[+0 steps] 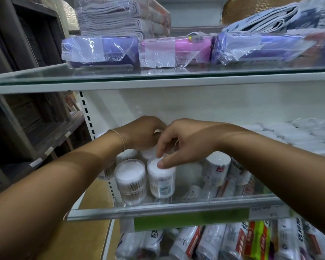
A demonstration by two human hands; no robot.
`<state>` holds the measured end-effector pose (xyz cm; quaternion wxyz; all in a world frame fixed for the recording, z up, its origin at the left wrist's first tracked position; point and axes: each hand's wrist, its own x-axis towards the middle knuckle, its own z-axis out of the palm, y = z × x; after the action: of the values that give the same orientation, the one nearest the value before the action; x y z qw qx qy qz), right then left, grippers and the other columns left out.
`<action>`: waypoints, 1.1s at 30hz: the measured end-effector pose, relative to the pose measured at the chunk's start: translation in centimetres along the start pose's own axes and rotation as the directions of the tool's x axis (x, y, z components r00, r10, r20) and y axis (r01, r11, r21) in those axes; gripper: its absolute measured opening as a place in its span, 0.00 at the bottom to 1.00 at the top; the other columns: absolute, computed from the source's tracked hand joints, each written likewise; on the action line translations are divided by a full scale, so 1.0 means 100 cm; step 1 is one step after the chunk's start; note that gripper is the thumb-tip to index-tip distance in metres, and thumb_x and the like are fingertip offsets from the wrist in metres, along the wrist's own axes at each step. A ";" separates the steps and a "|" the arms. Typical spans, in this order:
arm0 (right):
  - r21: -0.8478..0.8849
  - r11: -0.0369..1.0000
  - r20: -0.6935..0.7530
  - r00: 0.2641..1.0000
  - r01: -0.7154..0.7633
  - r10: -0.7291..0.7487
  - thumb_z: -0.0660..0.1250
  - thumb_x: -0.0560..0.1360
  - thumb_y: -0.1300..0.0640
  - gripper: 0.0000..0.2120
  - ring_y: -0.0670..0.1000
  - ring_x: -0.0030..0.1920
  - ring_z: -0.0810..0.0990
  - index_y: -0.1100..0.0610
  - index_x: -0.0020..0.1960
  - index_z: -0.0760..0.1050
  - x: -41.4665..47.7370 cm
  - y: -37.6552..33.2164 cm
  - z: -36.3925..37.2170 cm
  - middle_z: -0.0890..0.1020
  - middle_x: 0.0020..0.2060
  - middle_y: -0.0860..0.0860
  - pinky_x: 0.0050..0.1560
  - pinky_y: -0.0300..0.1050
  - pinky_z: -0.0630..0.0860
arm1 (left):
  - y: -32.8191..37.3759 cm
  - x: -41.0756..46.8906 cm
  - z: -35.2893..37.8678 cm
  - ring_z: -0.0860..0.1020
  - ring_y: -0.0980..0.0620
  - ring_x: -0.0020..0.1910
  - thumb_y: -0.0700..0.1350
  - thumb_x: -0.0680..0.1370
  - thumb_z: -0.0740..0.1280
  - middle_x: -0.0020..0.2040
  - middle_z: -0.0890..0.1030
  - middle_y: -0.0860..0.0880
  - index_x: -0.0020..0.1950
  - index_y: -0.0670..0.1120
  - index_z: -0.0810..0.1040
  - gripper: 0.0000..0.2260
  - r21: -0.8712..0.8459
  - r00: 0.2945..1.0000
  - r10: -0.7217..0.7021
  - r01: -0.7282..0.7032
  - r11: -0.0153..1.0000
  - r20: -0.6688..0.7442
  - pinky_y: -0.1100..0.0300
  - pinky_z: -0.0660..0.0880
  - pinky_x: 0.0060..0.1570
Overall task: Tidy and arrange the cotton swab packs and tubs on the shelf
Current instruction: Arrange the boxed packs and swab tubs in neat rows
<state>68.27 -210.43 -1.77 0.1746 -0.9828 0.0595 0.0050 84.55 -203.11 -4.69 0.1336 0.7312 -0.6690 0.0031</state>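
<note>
Lining up tubs at left end of glass shelf (176, 208), that looked to be step in hand. Left hand (139, 136) hung over rear tubs (127, 153) by shelf's left edge; fingers hidden, could not tell if clamped on anything. Clear tub (130, 178) stood upright at front left corner. Labelled tub (161, 182) just beside it, right hand (184, 145) pinching its lid rim between thumb and forefinger. Further right, wrapped packs (217, 166) leaned untidily along front edge. Next move probably called for seating labelled tub flush with neighbour, without toppling row.
</note>
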 end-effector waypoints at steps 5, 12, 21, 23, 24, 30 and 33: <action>-0.140 0.989 0.012 0.999 -0.044 0.046 0.75 0.67 0.38 0.14 0.43 0.49 0.78 0.43 0.49 0.80 -0.001 -0.006 0.016 0.78 0.50 0.41 0.51 0.47 0.79 | -0.007 -0.013 0.006 0.75 0.54 0.56 0.42 0.79 0.63 0.58 0.80 0.53 0.59 0.51 0.81 0.11 -0.008 1.000 -0.014 0.014 1.000 -0.011 0.63 0.68 0.52; -0.132 0.979 0.049 0.985 -0.156 0.163 0.71 0.69 0.40 0.16 0.46 0.46 0.77 0.40 0.56 0.76 -0.014 -0.003 0.016 0.75 0.47 0.41 0.46 0.51 0.81 | 0.000 -0.017 0.015 0.76 0.53 0.55 0.40 0.78 0.64 0.56 0.81 0.51 0.59 0.50 0.81 0.13 -0.029 0.999 0.041 -0.042 0.999 -0.024 0.58 0.71 0.55; -0.290 0.903 -0.107 0.949 -0.316 0.298 0.68 0.70 0.32 0.26 0.52 0.47 0.79 0.52 0.55 0.78 -0.010 0.016 0.013 0.81 0.47 0.49 0.50 0.49 0.79 | 0.009 -0.008 0.023 0.76 0.52 0.59 0.41 0.78 0.63 0.61 0.80 0.51 0.63 0.49 0.80 0.15 -0.001 0.999 0.053 -0.053 0.999 0.007 0.57 0.72 0.59; -0.298 0.897 -0.135 0.944 -0.328 0.300 0.68 0.70 0.32 0.24 0.53 0.49 0.78 0.53 0.51 0.78 -0.008 0.022 0.013 0.81 0.46 0.50 0.51 0.50 0.78 | 0.010 -0.006 0.023 0.76 0.51 0.60 0.41 0.78 0.64 0.61 0.80 0.50 0.63 0.48 0.80 0.15 0.007 0.998 0.060 -0.060 0.998 0.013 0.55 0.72 0.61; -0.307 0.893 -0.150 0.944 -0.328 0.295 0.68 0.70 0.32 0.22 0.53 0.49 0.77 0.52 0.47 0.76 -0.008 0.025 0.013 0.80 0.44 0.50 0.51 0.50 0.78 | 0.011 -0.005 0.024 0.76 0.50 0.60 0.41 0.77 0.64 0.62 0.80 0.50 0.63 0.48 0.80 0.15 0.009 0.998 0.064 -0.064 0.998 0.016 0.54 0.72 0.61; -0.265 0.907 -0.191 0.939 -0.328 0.284 0.70 0.70 0.34 0.21 0.54 0.48 0.79 0.52 0.44 0.76 -0.005 0.039 0.011 0.82 0.45 0.52 0.52 0.52 0.78 | 0.016 -0.001 0.022 0.74 0.54 0.64 0.45 0.75 0.68 0.65 0.78 0.54 0.66 0.51 0.78 0.18 -0.004 0.996 0.076 -0.075 0.997 0.045 0.57 0.70 0.65; -0.240 0.914 -0.236 0.933 -0.328 0.273 0.71 0.68 0.34 0.24 0.52 0.45 0.80 0.55 0.46 0.82 -0.001 0.047 0.013 0.83 0.41 0.51 0.50 0.51 0.79 | 0.020 -0.001 0.021 0.75 0.56 0.63 0.51 0.72 0.65 0.64 0.79 0.55 0.66 0.52 0.78 0.22 -0.026 0.992 0.098 -0.096 0.995 0.082 0.58 0.71 0.65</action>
<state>67.66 -214.35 -4.55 0.0267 -0.9720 0.2264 -0.0574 82.25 -203.57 -6.38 0.1132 0.6958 -0.7087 -0.0283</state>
